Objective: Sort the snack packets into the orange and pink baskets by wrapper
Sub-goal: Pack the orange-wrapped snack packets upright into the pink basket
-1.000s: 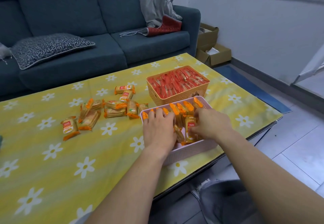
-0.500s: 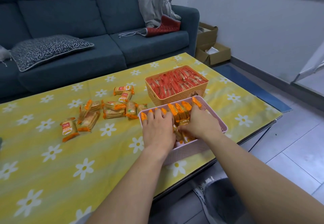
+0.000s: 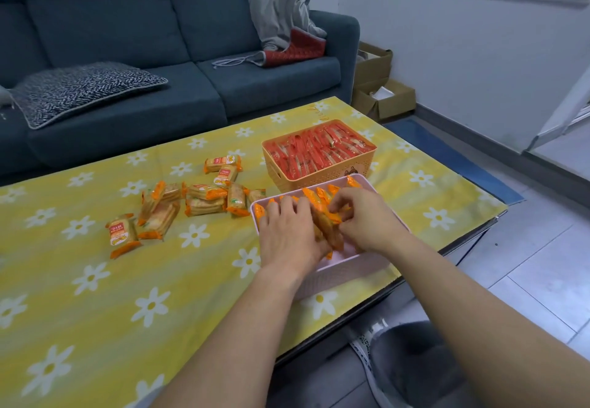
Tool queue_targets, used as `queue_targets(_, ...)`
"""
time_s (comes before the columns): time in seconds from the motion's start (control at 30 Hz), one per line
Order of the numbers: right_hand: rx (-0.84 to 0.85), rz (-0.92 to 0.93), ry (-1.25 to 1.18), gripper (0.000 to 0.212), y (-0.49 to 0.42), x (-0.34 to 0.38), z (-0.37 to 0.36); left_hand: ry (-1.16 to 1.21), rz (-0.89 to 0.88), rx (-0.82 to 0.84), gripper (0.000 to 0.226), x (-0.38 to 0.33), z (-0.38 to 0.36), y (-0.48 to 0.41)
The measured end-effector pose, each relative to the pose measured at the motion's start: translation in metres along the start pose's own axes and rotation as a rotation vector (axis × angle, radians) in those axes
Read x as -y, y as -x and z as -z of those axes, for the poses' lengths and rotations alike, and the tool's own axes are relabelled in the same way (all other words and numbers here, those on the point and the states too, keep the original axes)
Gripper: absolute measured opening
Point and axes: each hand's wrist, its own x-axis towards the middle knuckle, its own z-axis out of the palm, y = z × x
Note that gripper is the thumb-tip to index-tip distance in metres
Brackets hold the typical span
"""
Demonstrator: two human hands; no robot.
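The pink basket (image 3: 346,268) stands at the table's near edge and holds a row of orange-wrapped packets (image 3: 322,198). Both hands are inside it. My left hand (image 3: 287,235) lies flat, palm down, pressing on the packets at the basket's left. My right hand (image 3: 367,219) pinches the orange packets in the middle of the basket with curled fingers. Behind it the orange basket (image 3: 322,174) is full of red-wrapped packets (image 3: 316,147). Several loose orange packets (image 3: 204,198) lie scattered on the cloth to the left, one (image 3: 123,238) furthest out.
The table carries a yellow cloth with white daisies (image 3: 95,296); its right edge drops to a tiled floor. A dark blue sofa (image 3: 198,56) with cushions stands behind. Cardboard boxes (image 3: 380,94) sit by the wall at right.
My right hand has shifted left toward the basket's middle and closed its fingers on the packets there. My left hand has stayed pressed on the left side.
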Motion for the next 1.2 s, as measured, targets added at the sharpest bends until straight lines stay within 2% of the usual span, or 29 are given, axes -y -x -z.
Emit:
queue_targets(0.1,0.02,0.015,0.01,0.025,-0.003,0.006,-0.008,0.062,-0.071,-0.008,0.063,-0.002,0.003,0.0)
queue_targets(0.17,0.048,-0.009,0.013,0.02,-0.006,0.006,-0.004,0.054,-0.085,0.008,0.052,0.0,0.004,0.001)
queue_targets(0.23,0.004,-0.061,0.032,0.019,-0.009,-0.002,0.008,0.051,-0.068,0.014,0.04,0.003,0.004,0.001)
queue_targets(0.3,-0.072,-0.122,0.176,0.015,-0.012,-0.013,0.022,0.058,-0.05,0.012,0.034,0.003,0.004,0.001)
queue_targets(0.37,0.002,-0.209,0.38,0.003,-0.012,-0.018,0.028,0.059,-0.043,0.012,0.032,0.001,0.005,0.001)
queue_targets(0.47,0.205,-0.346,0.505,0.026,-0.007,-0.012,0.012,0.061,-0.043,0.007,0.03,-0.001,0.006,0.002)
queue_targets(0.63,0.132,-0.37,0.55,0.032,-0.01,-0.013,-0.009,0.081,-0.036,0.004,0.03,-0.003,0.006,0.003)
queue_targets(0.77,0.177,-0.359,0.469,0.019,-0.008,-0.011,0.0,0.085,-0.036,0.009,0.03,-0.002,0.006,0.003)
queue_targets(0.8,0.183,-0.351,0.426,0.023,-0.007,-0.009,0.005,0.086,-0.034,0.011,0.03,-0.001,0.006,0.003)
queue_targets(0.87,0.198,-0.345,0.225,0.025,-0.004,-0.006,0.017,0.086,-0.033,0.009,0.031,-0.001,0.006,0.003)
queue_targets(0.97,0.17,-0.328,-0.078,0.044,0.003,-0.004,0.024,0.085,-0.027,0.018,0.032,-0.002,0.007,0.002)
queue_targets(1.1,0.045,-0.27,-0.034,0.082,0.001,-0.003,0.02,0.081,-0.022,0.027,0.035,-0.003,0.009,0.003)
queue_targets(1.13,0.033,-0.253,0.024,0.078,0.0,0.0,0.019,0.08,-0.021,0.027,0.035,-0.003,0.009,0.003)
queue_targets(1.2,0.058,-0.26,0.084,0.054,-0.003,0.0,0.016,0.082,-0.019,0.026,0.035,-0.003,0.008,0.003)
